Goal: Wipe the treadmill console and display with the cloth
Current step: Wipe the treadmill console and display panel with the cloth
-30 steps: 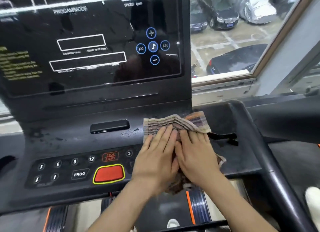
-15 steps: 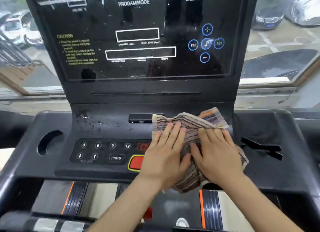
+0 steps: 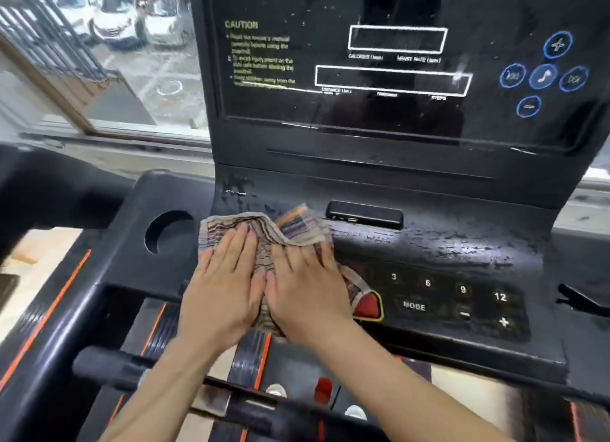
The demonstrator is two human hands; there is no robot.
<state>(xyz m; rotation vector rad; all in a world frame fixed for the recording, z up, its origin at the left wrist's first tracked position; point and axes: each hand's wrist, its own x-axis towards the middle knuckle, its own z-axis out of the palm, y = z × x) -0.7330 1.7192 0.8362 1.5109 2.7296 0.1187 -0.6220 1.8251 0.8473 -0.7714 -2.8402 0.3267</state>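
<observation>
Your left hand (image 3: 220, 289) and right hand (image 3: 305, 289) lay flat, fingers spread, pressing the cloth (image 3: 264, 230) onto the console (image 3: 429, 243), cup hole (image 3: 168, 232) at nine o'clock, red button (image 3: 369, 304) at three, display (image 3: 363, 62) beyond.

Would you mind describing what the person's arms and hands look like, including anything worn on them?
Both forearms are bare as far as the frame shows: no sleeves, cuffs or gloves. The left hand and right hand show no rings, and neither wrist carries a watch or band. The fingernails look short and unpainted.
</observation>
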